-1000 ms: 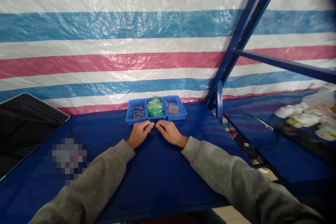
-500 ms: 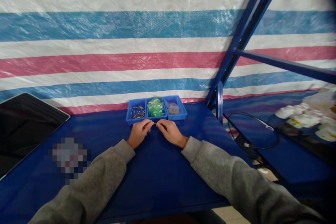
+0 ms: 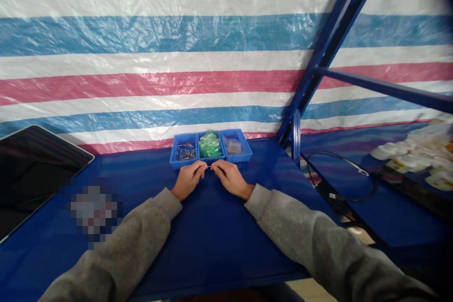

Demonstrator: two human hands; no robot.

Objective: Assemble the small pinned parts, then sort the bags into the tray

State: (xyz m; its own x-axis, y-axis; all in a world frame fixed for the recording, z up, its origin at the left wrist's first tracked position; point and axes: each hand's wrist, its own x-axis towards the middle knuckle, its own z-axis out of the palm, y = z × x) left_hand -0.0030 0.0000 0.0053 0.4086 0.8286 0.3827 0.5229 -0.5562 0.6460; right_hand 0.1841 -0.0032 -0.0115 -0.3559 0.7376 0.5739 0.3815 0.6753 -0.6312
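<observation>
My left hand and my right hand face each other above the blue table, fingers pinched. Between the fingertips runs a thin, pale, rod-like piece, gripped at both ends; it is too small to name. Just behind the hands stand three small blue bins side by side. In the left bin lie several dark metal pieces. Green plastic packets fill the middle one. Clear, thin plastic pieces lie in the right bin.
A dark flat screen with a pale rim lies at the left, near a blurred-out patch. A blue metal frame rises at the right. Beyond it are a black cable and white containers. Striped sheeting hangs behind.
</observation>
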